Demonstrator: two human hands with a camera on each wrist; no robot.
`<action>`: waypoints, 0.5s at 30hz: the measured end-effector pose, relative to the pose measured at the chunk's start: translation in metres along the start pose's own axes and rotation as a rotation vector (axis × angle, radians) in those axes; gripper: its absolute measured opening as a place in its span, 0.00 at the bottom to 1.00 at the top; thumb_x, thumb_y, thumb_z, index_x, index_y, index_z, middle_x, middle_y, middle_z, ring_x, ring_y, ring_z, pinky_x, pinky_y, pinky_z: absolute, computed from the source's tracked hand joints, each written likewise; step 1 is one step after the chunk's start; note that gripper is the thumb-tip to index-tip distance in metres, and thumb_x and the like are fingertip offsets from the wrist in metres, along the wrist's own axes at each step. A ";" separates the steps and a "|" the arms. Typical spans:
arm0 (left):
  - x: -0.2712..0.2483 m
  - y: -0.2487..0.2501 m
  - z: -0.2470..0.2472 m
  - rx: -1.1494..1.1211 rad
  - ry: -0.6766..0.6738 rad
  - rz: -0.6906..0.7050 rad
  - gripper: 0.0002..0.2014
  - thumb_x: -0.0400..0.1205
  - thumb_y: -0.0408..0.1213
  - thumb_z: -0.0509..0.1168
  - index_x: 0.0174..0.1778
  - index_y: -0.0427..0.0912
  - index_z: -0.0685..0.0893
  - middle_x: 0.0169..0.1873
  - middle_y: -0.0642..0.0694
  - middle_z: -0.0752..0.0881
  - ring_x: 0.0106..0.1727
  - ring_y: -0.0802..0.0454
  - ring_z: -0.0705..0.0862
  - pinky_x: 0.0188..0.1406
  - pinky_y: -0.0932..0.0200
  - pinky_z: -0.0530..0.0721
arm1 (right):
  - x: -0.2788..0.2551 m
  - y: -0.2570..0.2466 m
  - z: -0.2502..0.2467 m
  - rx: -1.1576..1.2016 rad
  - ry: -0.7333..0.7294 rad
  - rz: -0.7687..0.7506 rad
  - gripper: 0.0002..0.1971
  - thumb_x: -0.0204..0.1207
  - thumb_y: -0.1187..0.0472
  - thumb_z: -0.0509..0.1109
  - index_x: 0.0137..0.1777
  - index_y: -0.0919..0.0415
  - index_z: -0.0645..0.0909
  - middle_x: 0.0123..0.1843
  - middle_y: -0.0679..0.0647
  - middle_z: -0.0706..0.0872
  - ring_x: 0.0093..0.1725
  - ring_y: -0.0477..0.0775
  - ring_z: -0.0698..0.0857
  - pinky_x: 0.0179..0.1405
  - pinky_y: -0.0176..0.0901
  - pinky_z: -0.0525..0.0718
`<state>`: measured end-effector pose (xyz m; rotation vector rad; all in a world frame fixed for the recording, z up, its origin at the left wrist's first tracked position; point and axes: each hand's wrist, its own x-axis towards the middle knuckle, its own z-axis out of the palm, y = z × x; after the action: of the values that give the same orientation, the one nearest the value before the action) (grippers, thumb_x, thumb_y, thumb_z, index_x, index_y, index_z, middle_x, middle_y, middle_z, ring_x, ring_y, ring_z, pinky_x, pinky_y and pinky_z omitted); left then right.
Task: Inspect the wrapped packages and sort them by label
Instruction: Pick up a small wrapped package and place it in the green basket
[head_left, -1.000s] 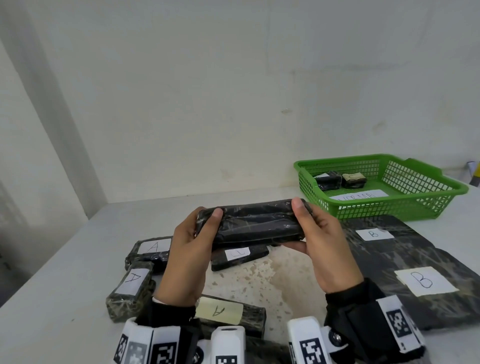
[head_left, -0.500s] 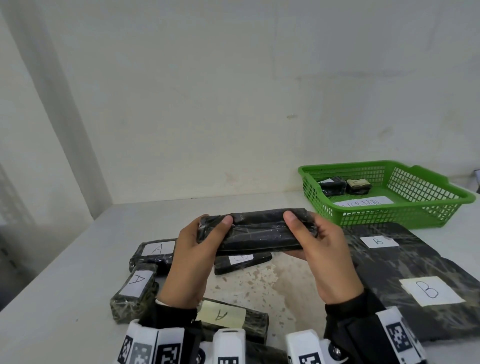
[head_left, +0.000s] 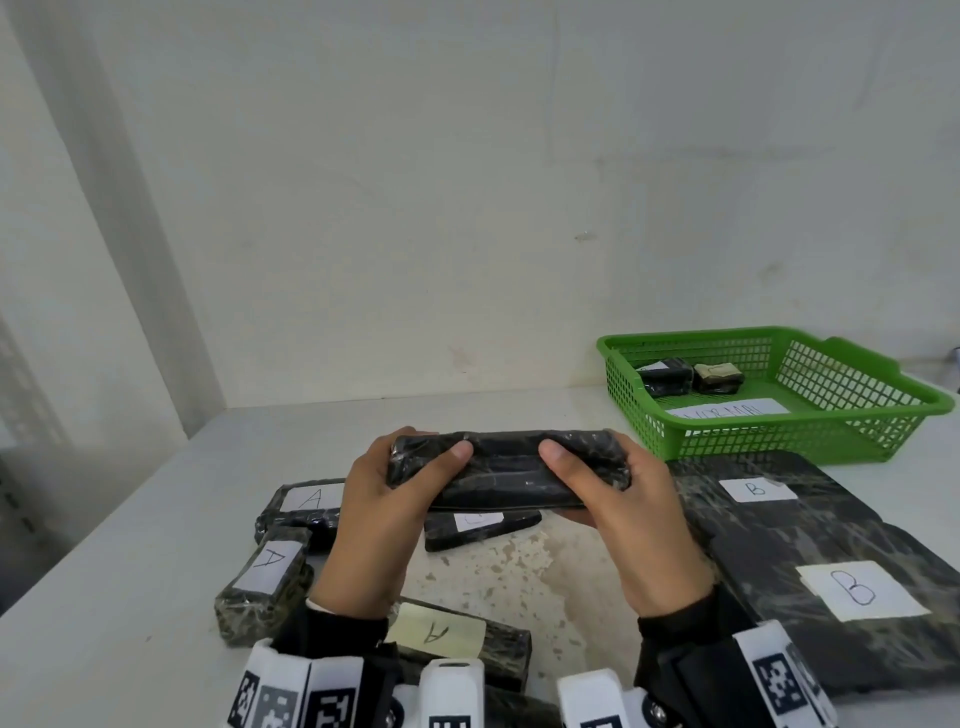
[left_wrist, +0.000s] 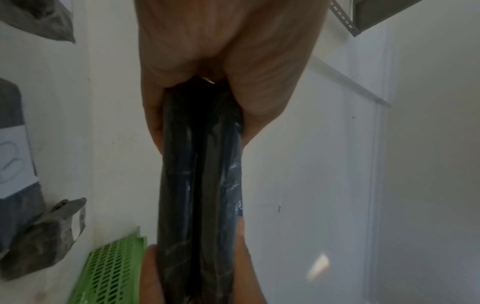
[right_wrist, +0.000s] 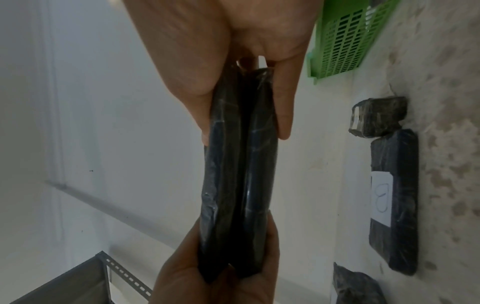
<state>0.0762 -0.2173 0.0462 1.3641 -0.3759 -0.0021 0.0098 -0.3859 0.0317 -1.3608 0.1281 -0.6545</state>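
We hold the long black package (head_left: 506, 475) level above the tabletop (head_left: 130, 561), left hand (head_left: 384, 514) and right hand (head_left: 631, 525) each curled round an end. It looks light, slick with film and slightly yielding, so end grips suit. Since earlier both thumbs have slid inward; no label shows.

I hold a long package (head_left: 506, 475) level above the table (head_left: 130, 571), my left hand (head_left: 382, 525) on its left end, my right hand (head_left: 631, 525) on its right end. Three A-labelled packages (head_left: 270, 587) lie near left, a small package (head_left: 480, 527) directly below the held one. Two flat B-labelled packages (head_left: 831, 587) lie right, and behind them a basket (head_left: 872, 415) with two small packages (head_left: 688, 376) in it.
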 end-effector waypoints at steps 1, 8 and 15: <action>0.001 -0.001 0.000 0.013 0.012 0.010 0.11 0.77 0.33 0.74 0.49 0.28 0.86 0.43 0.36 0.92 0.47 0.42 0.92 0.47 0.56 0.87 | -0.001 -0.002 0.000 0.014 -0.026 0.029 0.20 0.62 0.53 0.81 0.51 0.64 0.86 0.46 0.58 0.93 0.48 0.55 0.93 0.43 0.45 0.91; -0.003 0.003 -0.001 0.054 -0.055 -0.020 0.26 0.62 0.44 0.82 0.51 0.32 0.86 0.43 0.39 0.93 0.47 0.44 0.93 0.53 0.49 0.87 | -0.003 -0.003 0.002 0.026 0.032 0.037 0.16 0.62 0.67 0.84 0.48 0.67 0.85 0.43 0.60 0.93 0.42 0.55 0.93 0.34 0.40 0.89; 0.002 -0.001 -0.004 0.136 -0.017 0.036 0.20 0.66 0.39 0.83 0.46 0.33 0.86 0.40 0.39 0.92 0.45 0.42 0.92 0.52 0.47 0.89 | -0.006 -0.008 0.004 0.005 -0.003 0.085 0.23 0.58 0.55 0.85 0.51 0.65 0.85 0.45 0.58 0.93 0.43 0.53 0.93 0.35 0.42 0.90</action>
<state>0.0790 -0.2145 0.0448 1.4921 -0.4216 0.0422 0.0042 -0.3801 0.0387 -1.3437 0.1805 -0.5815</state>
